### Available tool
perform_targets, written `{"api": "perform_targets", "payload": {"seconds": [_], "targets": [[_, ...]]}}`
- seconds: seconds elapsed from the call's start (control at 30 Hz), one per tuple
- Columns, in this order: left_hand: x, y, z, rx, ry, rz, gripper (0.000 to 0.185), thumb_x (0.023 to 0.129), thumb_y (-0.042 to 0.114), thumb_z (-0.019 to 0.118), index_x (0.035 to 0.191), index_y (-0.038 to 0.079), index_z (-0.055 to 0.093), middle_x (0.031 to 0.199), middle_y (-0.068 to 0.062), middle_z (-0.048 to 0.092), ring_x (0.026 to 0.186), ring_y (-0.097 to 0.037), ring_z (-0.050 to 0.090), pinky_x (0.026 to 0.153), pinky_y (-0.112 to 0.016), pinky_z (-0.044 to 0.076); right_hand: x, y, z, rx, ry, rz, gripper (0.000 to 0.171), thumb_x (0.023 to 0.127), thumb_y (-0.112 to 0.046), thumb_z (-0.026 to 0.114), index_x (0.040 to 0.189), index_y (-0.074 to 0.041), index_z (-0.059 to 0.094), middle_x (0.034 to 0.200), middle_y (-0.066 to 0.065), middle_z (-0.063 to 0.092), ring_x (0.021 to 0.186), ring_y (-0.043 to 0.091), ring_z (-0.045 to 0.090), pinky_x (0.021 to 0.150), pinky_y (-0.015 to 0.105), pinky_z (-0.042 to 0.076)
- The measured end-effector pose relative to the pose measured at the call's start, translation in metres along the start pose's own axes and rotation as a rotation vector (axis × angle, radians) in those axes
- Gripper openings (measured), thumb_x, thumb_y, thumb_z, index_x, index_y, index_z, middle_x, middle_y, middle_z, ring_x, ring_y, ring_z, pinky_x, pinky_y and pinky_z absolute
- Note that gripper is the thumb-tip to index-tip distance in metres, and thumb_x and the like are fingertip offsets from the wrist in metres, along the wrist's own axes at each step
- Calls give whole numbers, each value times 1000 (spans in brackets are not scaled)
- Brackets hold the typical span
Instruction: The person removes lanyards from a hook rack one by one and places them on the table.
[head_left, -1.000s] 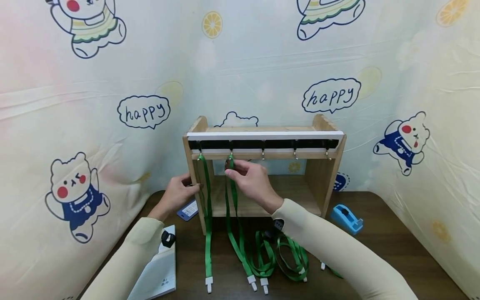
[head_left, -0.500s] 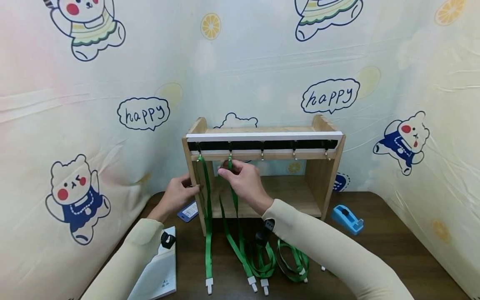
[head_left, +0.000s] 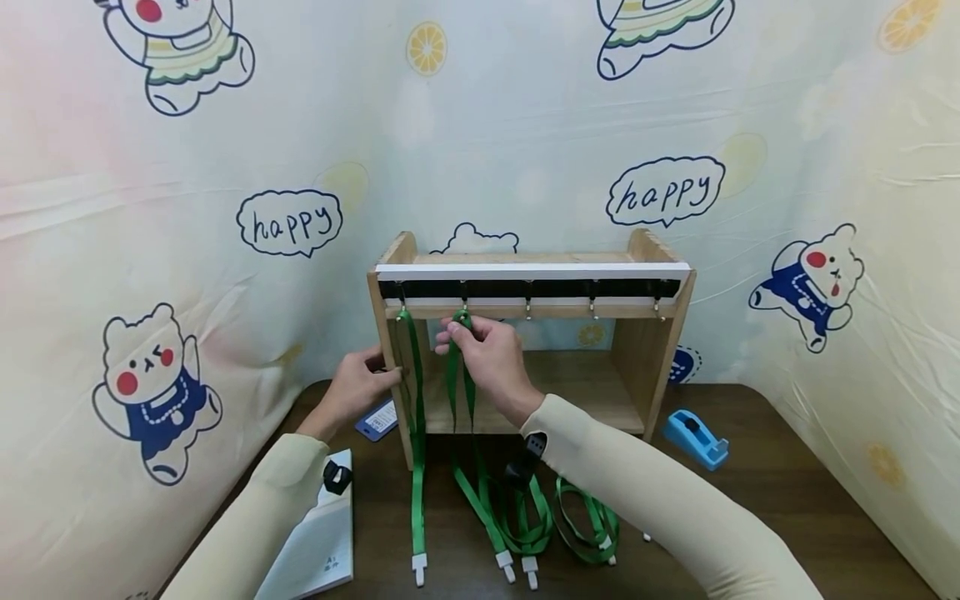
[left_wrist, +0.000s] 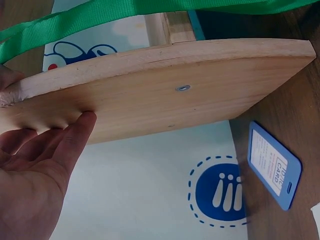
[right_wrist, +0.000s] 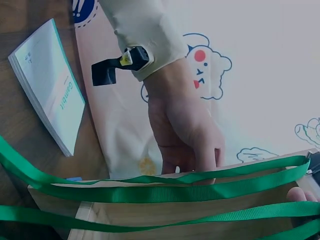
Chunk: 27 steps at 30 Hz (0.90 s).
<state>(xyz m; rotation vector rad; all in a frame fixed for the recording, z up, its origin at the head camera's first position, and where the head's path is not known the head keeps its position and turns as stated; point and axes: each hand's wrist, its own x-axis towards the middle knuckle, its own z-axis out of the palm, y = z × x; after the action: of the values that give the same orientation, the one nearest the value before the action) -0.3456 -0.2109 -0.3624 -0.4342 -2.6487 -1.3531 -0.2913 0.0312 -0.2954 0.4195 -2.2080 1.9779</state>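
The right hand (head_left: 487, 354) pinches a green strap (head_left: 459, 367) just under the second hook (head_left: 464, 312), looping it on. The left hand (head_left: 360, 385) holds the rack (head_left: 652, 350) at its 9 o'clock side. Next, it must let go gently. Since before, the strap hangs straighter.

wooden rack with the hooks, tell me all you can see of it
The wooden rack is a small open shelf of pale wood, upright on the dark table. A white and black strip across its front carries five metal hooks. Green lanyards hang from the two leftmost hooks. The left hand holds its left side panel; the right hand pinches the second lanyard.
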Motion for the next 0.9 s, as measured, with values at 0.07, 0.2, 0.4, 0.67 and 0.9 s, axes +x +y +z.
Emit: {"api": "perform_targets", "payload": {"seconds": [0.07, 0.2, 0.4, 0.67, 0.9], "targets": [[1, 0, -1, -5, 0, 2, 45, 96, 26, 64, 138, 10, 59, 126, -19, 67, 111, -34, 66, 93, -49, 60, 0, -1, 0, 4, 2, 16, 24, 101, -32, 61, 118, -19, 73, 102, -4, 80, 97, 9, 76, 115, 45, 47], [2, 0, -1, -7, 1, 8, 45, 96, 25, 64, 138, 11, 59, 125, -19, 67, 111, -33, 66, 94, -49, 60, -1, -3, 0, 0, -12, 17, 26, 101, -34, 60, 118, -19, 74, 103, -4, 80, 98, 8, 76, 112, 44, 49], [1, 0, 0, 4, 5, 10, 44, 96, 25, 63, 138, 11, 59, 125, -19, 68, 111, -33, 66, 94, -49, 59, -7, -2, 0, 10, -56, -14, 27, 102, -34, 58, 119, -19, 72, 107, -3, 80, 101, 9, 75, 109, 41, 52], [-1, -1, 2, -7, -5, 3, 45, 97, 25, 63, 139, 10, 58, 128, -19, 66, 113, -34, 65, 96, -50, 59, -13, 2, -4, 86, -87, -53, 27, 102, -26, 58, 121, -12, 71, 112, 4, 79, 103, 15, 76, 107, 38, 53], [0, -1, 1, -11, 9, 18, 44, 97, 26, 64, 138, 10, 59, 127, -20, 67, 111, -33, 66, 94, -50, 59, -24, 9, -6, 93, -133, -75, 29, 103, -27, 57, 122, -10, 71, 113, 5, 78, 104, 15, 75, 111, 40, 50]]}}
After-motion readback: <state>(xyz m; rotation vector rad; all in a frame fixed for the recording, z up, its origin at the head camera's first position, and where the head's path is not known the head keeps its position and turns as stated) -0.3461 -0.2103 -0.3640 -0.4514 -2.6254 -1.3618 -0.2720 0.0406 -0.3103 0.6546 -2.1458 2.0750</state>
